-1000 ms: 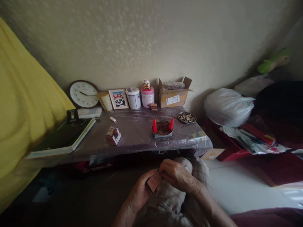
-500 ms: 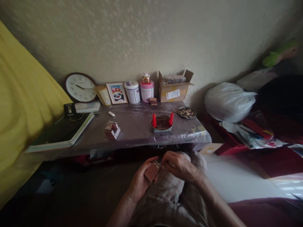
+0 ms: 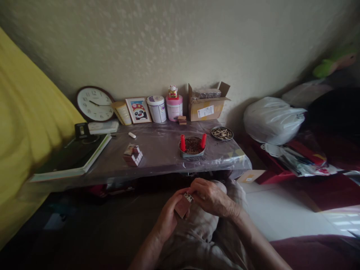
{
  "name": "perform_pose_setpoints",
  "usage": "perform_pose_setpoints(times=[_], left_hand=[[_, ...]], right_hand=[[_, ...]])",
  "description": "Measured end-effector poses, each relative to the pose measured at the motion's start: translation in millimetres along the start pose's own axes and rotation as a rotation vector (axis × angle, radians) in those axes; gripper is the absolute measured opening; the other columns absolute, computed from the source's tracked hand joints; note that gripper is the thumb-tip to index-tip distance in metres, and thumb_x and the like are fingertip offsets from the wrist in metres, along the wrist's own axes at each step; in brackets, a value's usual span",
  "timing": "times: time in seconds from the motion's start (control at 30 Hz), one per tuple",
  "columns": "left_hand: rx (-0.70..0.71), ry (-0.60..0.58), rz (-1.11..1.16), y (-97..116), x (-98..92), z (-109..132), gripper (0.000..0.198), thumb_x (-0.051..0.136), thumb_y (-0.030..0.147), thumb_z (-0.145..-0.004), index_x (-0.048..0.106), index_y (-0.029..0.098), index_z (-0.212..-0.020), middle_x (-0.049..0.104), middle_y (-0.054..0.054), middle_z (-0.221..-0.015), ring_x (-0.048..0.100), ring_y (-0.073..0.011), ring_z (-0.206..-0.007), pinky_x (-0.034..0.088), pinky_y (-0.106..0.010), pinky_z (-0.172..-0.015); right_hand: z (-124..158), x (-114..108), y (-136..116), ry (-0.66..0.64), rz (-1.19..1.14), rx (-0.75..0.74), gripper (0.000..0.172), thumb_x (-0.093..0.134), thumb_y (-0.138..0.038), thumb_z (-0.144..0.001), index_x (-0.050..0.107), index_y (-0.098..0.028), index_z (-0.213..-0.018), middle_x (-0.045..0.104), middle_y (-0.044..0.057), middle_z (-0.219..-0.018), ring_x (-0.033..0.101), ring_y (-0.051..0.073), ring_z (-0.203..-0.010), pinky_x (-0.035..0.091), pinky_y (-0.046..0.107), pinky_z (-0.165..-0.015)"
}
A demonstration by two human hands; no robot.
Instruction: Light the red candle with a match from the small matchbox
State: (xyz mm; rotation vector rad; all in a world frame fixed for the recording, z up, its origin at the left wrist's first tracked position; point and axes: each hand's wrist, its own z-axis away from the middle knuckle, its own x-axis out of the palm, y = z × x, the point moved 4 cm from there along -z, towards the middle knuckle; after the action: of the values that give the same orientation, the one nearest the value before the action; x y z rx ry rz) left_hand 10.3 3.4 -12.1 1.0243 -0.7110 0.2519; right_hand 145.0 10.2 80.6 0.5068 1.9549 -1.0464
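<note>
Your left hand (image 3: 168,213) grips a matchbox (image 3: 182,207) between thumb and fingers, above your lap (image 3: 198,227), in front of the table (image 3: 160,150). Matches (image 3: 188,197) show at its open end. Your right hand (image 3: 210,197) bunches its fingers there; cannot tell whether they pinch anything. Step, judged: working at the matches. Next move seems to call for a steady box, light fingertips.

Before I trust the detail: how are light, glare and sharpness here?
In the head view: dim light, print on the matchbox too soft to read, sheen on the plastic table cover, bright patches on the floor at far right, green toy at upper right blurred.
</note>
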Motion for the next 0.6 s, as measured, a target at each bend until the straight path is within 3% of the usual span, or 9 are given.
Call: perform_pose_setpoints(times=[0.23, 0.4, 0.5, 0.6], left_hand=[[-0.013, 0.031, 0.03, -1.5, 3.4, 0.9, 0.022, 0.06, 0.031, -0.081, 0.07, 0.018, -0.096, 0.067, -0.001, -0.073, 0.053, -0.0121, -0.056, 0.039, -0.026, -0.05], [-0.004, 0.031, 0.046, -1.5, 4.7, 0.5, 0.021, 0.06, 0.033, -0.083, 0.07, 0.016, -0.091, 0.064, 0.0, -0.068, 0.051, -0.0114, -0.055, 0.037, -0.026, -0.049], [0.013, 0.02, 0.052, 1.2, 5.9, 0.4, 0.024, 0.057, 0.033, -0.085, 0.07, 0.016, -0.096, 0.065, -0.001, -0.072, 0.051, -0.011, -0.053, 0.037, -0.026, -0.048], [0.004, 0.014, 0.058, 5.7, 6.9, 1.4, 0.032, 0.054, 0.034, -0.087, 0.067, 0.015, -0.108, 0.07, -0.005, -0.084, 0.053, -0.0112, -0.054, 0.039, -0.026, -0.049]], right_hand=[[0.0, 7.8, 2.8, 0.013, -0.186, 0.023, 0.014, 0.053, -0.008, -0.086, 0.062, -0.019, -0.087, 0.062, 0.003, -0.088, 0.06, 0.013, -0.077, 0.05, 0.025, -0.069], [0.0, 20.4, 11.7, 0.06, -0.335, 0.191, 0.015, 0.056, -0.01, -0.085, 0.063, -0.021, -0.092, 0.067, 0.001, -0.087, 0.064, 0.014, -0.08, 0.052, 0.027, -0.074], [2.0, 23.2, 16.5, 0.162, -0.504, 0.288, 0.005, 0.059, -0.019, -0.085, 0.064, -0.02, -0.086, 0.068, 0.0, -0.084, 0.065, 0.014, -0.078, 0.053, 0.027, -0.072], [7.5, 21.2, 23.1, 0.305, -0.691, 0.398, 0.01, 0.061, -0.031, -0.084, 0.061, -0.021, -0.083, 0.067, 0.0, -0.081, 0.065, 0.014, -0.073, 0.054, 0.026, -0.066]])
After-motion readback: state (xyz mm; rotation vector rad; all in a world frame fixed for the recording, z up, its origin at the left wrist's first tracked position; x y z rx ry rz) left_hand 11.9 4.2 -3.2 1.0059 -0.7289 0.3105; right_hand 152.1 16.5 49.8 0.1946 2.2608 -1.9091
